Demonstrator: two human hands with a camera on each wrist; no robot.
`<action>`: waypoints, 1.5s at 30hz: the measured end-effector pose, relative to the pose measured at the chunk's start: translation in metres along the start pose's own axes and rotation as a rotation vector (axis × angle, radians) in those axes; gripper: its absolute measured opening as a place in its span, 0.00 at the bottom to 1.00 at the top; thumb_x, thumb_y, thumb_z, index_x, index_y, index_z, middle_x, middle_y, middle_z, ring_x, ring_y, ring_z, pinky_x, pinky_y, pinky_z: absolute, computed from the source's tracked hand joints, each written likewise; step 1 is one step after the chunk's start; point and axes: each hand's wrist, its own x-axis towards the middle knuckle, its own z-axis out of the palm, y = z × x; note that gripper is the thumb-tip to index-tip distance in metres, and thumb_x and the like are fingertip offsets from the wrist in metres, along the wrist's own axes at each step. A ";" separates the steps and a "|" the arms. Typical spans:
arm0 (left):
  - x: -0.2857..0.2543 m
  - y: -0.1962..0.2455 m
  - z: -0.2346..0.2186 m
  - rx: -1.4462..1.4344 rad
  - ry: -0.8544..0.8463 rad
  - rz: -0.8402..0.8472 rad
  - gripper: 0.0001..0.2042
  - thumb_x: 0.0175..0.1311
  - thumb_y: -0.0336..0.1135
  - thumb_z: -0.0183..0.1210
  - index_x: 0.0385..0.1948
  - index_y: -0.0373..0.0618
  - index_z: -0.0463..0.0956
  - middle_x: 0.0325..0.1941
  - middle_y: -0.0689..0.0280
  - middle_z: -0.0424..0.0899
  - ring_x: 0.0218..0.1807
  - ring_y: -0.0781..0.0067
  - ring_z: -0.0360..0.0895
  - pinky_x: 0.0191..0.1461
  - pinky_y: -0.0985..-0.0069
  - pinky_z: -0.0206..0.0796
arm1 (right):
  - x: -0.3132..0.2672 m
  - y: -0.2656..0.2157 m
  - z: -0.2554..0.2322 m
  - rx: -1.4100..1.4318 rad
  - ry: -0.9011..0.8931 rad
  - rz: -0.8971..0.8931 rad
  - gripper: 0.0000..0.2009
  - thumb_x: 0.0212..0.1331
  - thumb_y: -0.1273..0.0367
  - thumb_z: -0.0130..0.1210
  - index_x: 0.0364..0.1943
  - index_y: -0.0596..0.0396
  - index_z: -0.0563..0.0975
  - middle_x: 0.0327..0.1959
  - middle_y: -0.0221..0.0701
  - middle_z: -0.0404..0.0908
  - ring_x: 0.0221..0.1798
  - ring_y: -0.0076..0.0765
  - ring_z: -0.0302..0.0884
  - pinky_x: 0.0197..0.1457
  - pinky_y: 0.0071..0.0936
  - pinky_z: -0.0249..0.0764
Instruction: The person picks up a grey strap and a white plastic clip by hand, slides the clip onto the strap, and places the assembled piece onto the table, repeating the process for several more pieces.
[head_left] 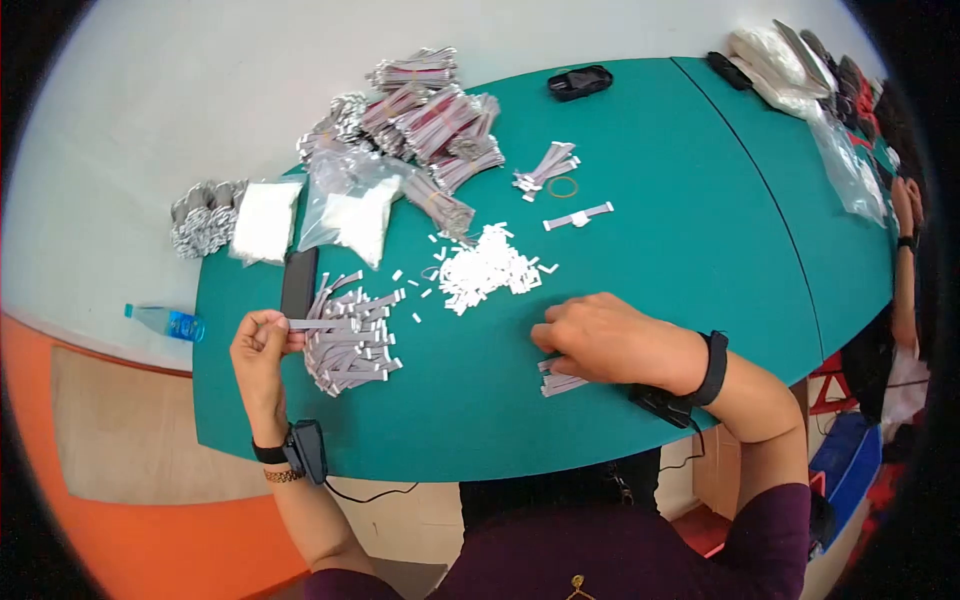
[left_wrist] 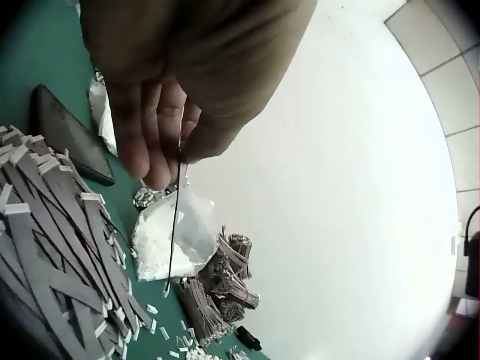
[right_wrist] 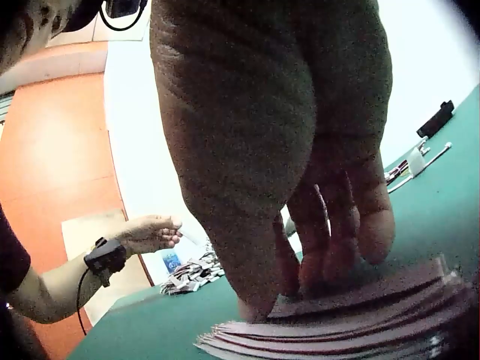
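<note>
My left hand (head_left: 262, 350) pinches one end of a flat grey ribbon cable (head_left: 318, 324) between thumb and fingers. In the left wrist view that cable (left_wrist: 175, 232) hangs edge-on from the fingertips. A loose heap of such cables with white end connectors (head_left: 350, 350) lies just beside this hand. My right hand (head_left: 620, 340) is over a neat stack of ribbon cables (head_left: 562, 384), palm down with curled fingers. In the right wrist view its thumb and fingertips grip down around the top of the stack (right_wrist: 360, 319), partly hiding it.
Small white pieces (head_left: 485, 268) lie piled mid-table. Behind them are bundled cables (head_left: 440, 125) and bags of white pieces (head_left: 360, 220). A dark box (head_left: 299, 283), a rubber band (head_left: 563, 187), a few cables (head_left: 548, 170) and a black strap (head_left: 580, 82) lie around. Another person's arm (head_left: 905, 260) is far right.
</note>
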 end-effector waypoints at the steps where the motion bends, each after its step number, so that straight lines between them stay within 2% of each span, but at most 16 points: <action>1: -0.002 -0.004 -0.006 0.021 0.010 -0.023 0.03 0.61 0.30 0.55 0.30 0.42 0.72 0.23 0.70 0.78 0.25 0.83 0.75 0.31 0.85 0.67 | 0.000 0.000 0.000 -0.005 -0.007 -0.002 0.09 0.45 0.70 0.60 0.29 0.58 0.75 0.28 0.40 0.77 0.37 0.50 0.77 0.38 0.40 0.73; 5: -0.005 -0.028 -0.025 0.221 0.037 0.020 0.03 0.58 0.28 0.57 0.30 0.40 0.74 0.26 0.69 0.78 0.26 0.83 0.72 0.29 0.85 0.63 | 0.002 0.002 0.002 -0.023 -0.050 -0.004 0.08 0.44 0.70 0.59 0.28 0.58 0.75 0.29 0.41 0.78 0.37 0.49 0.77 0.37 0.41 0.73; 8: -0.006 -0.029 -0.019 0.632 0.096 0.242 0.04 0.56 0.28 0.59 0.30 0.39 0.76 0.27 0.70 0.78 0.28 0.84 0.69 0.30 0.85 0.61 | 0.002 0.003 0.003 -0.027 -0.062 -0.007 0.06 0.44 0.71 0.58 0.27 0.58 0.76 0.28 0.41 0.78 0.36 0.49 0.77 0.36 0.41 0.73; 11: -0.008 -0.010 0.002 0.555 0.108 0.181 0.06 0.55 0.29 0.60 0.32 0.38 0.77 0.28 0.70 0.78 0.29 0.83 0.68 0.32 0.84 0.61 | 0.002 0.002 0.002 -0.045 -0.066 -0.016 0.05 0.45 0.71 0.56 0.26 0.58 0.76 0.27 0.42 0.78 0.35 0.50 0.77 0.35 0.42 0.73; 15: -0.004 0.003 0.046 0.417 -0.097 0.160 0.06 0.54 0.28 0.60 0.33 0.38 0.77 0.29 0.71 0.78 0.29 0.83 0.67 0.34 0.84 0.61 | 0.004 0.003 0.001 -0.085 -0.091 0.002 0.04 0.48 0.71 0.56 0.24 0.56 0.74 0.24 0.35 0.74 0.33 0.43 0.75 0.32 0.38 0.70; 18: -0.003 0.007 0.090 0.414 -0.244 0.224 0.07 0.52 0.27 0.61 0.33 0.40 0.77 0.28 0.70 0.78 0.28 0.80 0.68 0.34 0.81 0.62 | 0.006 0.012 0.002 -0.022 0.029 -0.027 0.04 0.48 0.72 0.54 0.23 0.57 0.73 0.22 0.34 0.75 0.29 0.45 0.74 0.30 0.37 0.69; 21: -0.002 0.004 0.127 0.476 -0.348 0.344 0.08 0.50 0.26 0.62 0.32 0.43 0.78 0.27 0.69 0.77 0.29 0.77 0.68 0.33 0.79 0.62 | 0.010 0.016 -0.013 0.121 0.142 0.019 0.04 0.50 0.72 0.52 0.25 0.58 0.72 0.19 0.33 0.76 0.23 0.39 0.75 0.25 0.31 0.69; 24: -0.001 0.005 0.152 0.570 -0.396 0.409 0.07 0.49 0.26 0.62 0.31 0.43 0.78 0.27 0.69 0.76 0.28 0.76 0.68 0.34 0.79 0.61 | 0.013 0.019 -0.016 0.621 0.244 0.152 0.05 0.55 0.72 0.51 0.27 0.59 0.70 0.18 0.31 0.77 0.19 0.28 0.75 0.22 0.23 0.68; 25: -0.001 0.005 0.158 0.582 -0.397 0.426 0.08 0.48 0.25 0.62 0.31 0.43 0.78 0.26 0.68 0.76 0.28 0.74 0.68 0.33 0.78 0.61 | 0.014 0.017 -0.021 0.691 0.198 0.221 0.05 0.60 0.71 0.49 0.29 0.59 0.70 0.19 0.29 0.78 0.22 0.19 0.74 0.23 0.17 0.68; 28: 0.001 0.002 0.171 0.580 -0.387 0.516 0.08 0.47 0.24 0.62 0.30 0.43 0.77 0.25 0.64 0.74 0.27 0.67 0.68 0.33 0.74 0.62 | 0.018 0.026 -0.013 0.861 0.319 0.214 0.05 0.58 0.72 0.48 0.29 0.60 0.71 0.19 0.31 0.78 0.21 0.23 0.76 0.22 0.21 0.69; 31: 0.004 0.003 0.180 0.588 -0.358 0.556 0.08 0.46 0.24 0.61 0.30 0.43 0.77 0.25 0.63 0.74 0.28 0.65 0.69 0.34 0.72 0.63 | 0.021 0.030 -0.011 0.881 0.421 0.205 0.06 0.60 0.71 0.48 0.29 0.59 0.71 0.20 0.29 0.78 0.20 0.20 0.73 0.22 0.19 0.68; 34: 0.006 0.006 0.185 0.623 -0.332 0.575 0.07 0.46 0.24 0.61 0.29 0.42 0.77 0.25 0.62 0.74 0.31 0.62 0.71 0.36 0.70 0.64 | 0.022 0.030 -0.012 0.903 0.449 0.230 0.06 0.61 0.70 0.48 0.31 0.59 0.71 0.20 0.29 0.78 0.20 0.18 0.72 0.22 0.18 0.68; 39: 0.005 0.001 0.187 0.645 -0.298 0.553 0.06 0.46 0.24 0.61 0.27 0.42 0.77 0.26 0.61 0.75 0.34 0.59 0.74 0.38 0.68 0.65 | 0.025 0.029 -0.012 1.129 0.437 0.222 0.05 0.62 0.72 0.47 0.35 0.60 0.71 0.25 0.31 0.79 0.23 0.20 0.74 0.25 0.18 0.72; 42: 0.007 -0.004 0.188 0.615 -0.316 0.546 0.05 0.47 0.24 0.60 0.25 0.42 0.75 0.27 0.61 0.75 0.35 0.58 0.73 0.37 0.66 0.65 | 0.026 0.029 -0.011 1.246 0.417 0.200 0.07 0.63 0.71 0.47 0.41 0.60 0.71 0.28 0.31 0.80 0.26 0.20 0.75 0.30 0.18 0.74; 45: 0.009 -0.001 0.188 0.583 -0.304 0.573 0.03 0.49 0.24 0.60 0.25 0.41 0.75 0.28 0.60 0.76 0.33 0.63 0.75 0.35 0.70 0.66 | 0.028 0.031 -0.009 1.373 0.393 0.196 0.10 0.63 0.71 0.48 0.45 0.62 0.71 0.30 0.32 0.80 0.29 0.22 0.77 0.34 0.19 0.75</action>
